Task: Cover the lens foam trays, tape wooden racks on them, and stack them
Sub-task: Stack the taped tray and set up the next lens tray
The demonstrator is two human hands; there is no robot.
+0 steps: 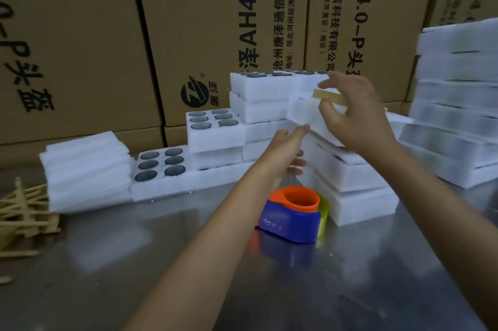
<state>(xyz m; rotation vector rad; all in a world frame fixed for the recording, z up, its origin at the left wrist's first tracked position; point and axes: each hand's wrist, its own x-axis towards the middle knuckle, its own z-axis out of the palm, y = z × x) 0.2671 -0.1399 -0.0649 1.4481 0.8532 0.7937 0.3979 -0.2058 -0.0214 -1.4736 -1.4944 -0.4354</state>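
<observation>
On the steel table (172,263), before a wall of printed cartons (80,42):

Item, covered tray (304,117), white foam, held tilted in the air above a short pile of finished trays (355,190). A wooden rack (330,96) lies along its upper face (whether tape already secures it cannot be told). The right hand (355,112) grips the tray from above, thumb on the near side and fingers curled over the rack, probably to keep rack and cover from sliding. The left hand (285,150) supports the lower edge, fingers straight and together against the foam; judged a steadying hold for setting the tray down.

Item, tape dispenser (292,216), blue and orange, standing just beside the pile, within easy reach.

Item, open lens trays (213,121), stepped rows at centre, dark lenses showing, not yet covered.

Item, foam covers (86,171), stacked at left, beside loose wooden racks (24,212).

Item, tall finished stack (458,99), far right.
</observation>
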